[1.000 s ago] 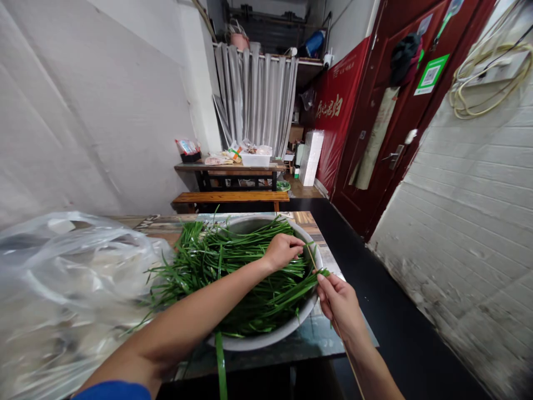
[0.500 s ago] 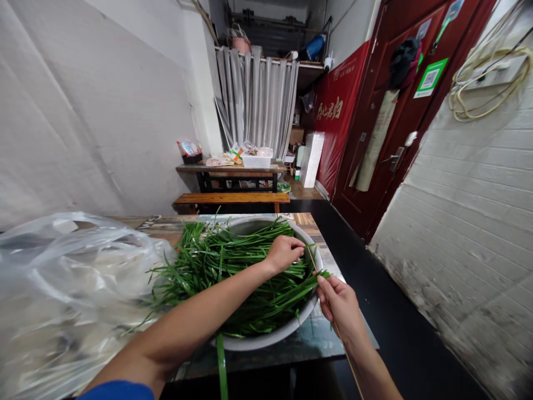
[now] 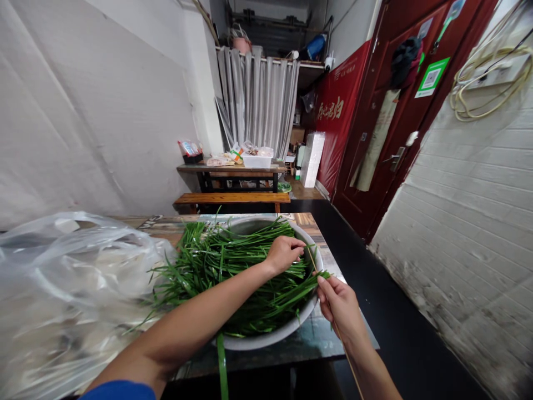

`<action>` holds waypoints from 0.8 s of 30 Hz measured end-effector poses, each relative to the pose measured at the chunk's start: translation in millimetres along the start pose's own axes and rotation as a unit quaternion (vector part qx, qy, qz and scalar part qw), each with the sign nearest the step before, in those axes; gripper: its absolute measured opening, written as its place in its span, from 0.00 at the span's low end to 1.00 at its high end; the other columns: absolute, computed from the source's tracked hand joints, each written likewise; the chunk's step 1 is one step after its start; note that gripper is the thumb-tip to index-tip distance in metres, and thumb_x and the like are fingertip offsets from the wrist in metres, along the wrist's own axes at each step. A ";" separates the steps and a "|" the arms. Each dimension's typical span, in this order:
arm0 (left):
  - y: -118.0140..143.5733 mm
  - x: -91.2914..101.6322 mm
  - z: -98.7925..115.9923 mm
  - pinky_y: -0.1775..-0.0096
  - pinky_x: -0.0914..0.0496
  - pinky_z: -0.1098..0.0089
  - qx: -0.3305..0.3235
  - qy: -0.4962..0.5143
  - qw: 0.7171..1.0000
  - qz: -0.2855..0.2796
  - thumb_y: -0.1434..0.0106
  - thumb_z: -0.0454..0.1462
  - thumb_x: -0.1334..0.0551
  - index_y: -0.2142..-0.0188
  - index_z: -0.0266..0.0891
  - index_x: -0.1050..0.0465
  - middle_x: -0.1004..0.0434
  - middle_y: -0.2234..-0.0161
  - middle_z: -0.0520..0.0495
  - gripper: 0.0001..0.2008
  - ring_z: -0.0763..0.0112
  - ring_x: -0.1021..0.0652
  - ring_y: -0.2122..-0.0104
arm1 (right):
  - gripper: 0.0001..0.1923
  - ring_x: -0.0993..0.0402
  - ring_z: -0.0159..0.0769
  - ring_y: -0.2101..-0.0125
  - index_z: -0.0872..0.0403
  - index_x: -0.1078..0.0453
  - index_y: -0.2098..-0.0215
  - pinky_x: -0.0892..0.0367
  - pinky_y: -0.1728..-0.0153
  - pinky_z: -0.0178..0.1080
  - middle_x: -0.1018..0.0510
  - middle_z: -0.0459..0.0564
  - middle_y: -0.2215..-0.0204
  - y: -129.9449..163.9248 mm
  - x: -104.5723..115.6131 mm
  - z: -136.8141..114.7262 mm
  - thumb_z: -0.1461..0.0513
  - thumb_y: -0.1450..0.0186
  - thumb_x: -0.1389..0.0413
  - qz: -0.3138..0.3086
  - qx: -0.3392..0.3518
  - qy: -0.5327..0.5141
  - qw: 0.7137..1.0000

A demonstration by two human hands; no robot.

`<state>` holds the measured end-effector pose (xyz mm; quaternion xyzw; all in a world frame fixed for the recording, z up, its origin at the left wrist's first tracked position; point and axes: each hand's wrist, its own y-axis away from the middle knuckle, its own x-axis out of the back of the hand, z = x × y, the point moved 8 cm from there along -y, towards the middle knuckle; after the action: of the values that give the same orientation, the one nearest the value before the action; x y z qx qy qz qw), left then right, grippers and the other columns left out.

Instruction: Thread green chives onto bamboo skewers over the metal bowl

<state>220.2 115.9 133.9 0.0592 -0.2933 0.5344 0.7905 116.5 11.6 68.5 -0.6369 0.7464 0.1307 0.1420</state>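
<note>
Left hand curled down onto the chives, fingers closed on a few stalks near the far right rim of the basin. Right hand just off the basin's right edge, pinching narrow on a thin bamboo skewer plus the tips of a small chive bunch at the rim. Skewer running up between both hands and down past the right wrist.

Chives: long flat green blades, heaped thick, filling the round metal basin, leaf ends fanned out over the left rim onto the tabletop. One loose blade hanging off the near edge of the tabletop, below the basin. Basin at the right front of the tabletop, close to the edge.

Clear plastic bag bunched up left of the basin, touching the chive ends, blurred. Left forearm crossing over the pile, hiding part of it. Farther back: wooden bench, second table with a white tray and packets, grey curtain. Red door on the right, white tiled wall beside it.
</note>
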 end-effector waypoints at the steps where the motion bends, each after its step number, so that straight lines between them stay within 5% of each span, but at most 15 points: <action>1: 0.2 0.3 0.5 0.73 0.32 0.76 0.000 -0.001 1.000 0.003 0.47 0.33 0.44 0.64 0.34 0.24 0.23 0.73 0.49 0.13 0.77 0.26 0.80 | 0.19 0.54 0.17 0.95 0.56 0.40 0.83 0.64 0.93 0.27 0.39 0.36 0.89 -0.1 0.4 0.4 0.53 0.45 0.42 0.002 0.000 0.000 1.000; 24: 3.4 -6.0 2.9 0.74 0.33 0.77 -0.002 0.024 0.999 -0.040 0.47 0.35 0.43 0.65 0.31 0.24 0.22 0.73 0.46 0.13 0.75 0.25 0.79 | 0.17 0.52 0.17 0.94 0.56 0.39 0.81 0.63 0.93 0.27 0.38 0.38 0.88 -0.7 1.9 1.6 0.54 0.44 0.42 0.008 0.013 -0.015 1.000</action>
<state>214.4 111.3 132.4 0.0564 -0.2729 0.5028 0.8182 116.9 10.4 66.3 -0.6270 0.7509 0.1313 0.1606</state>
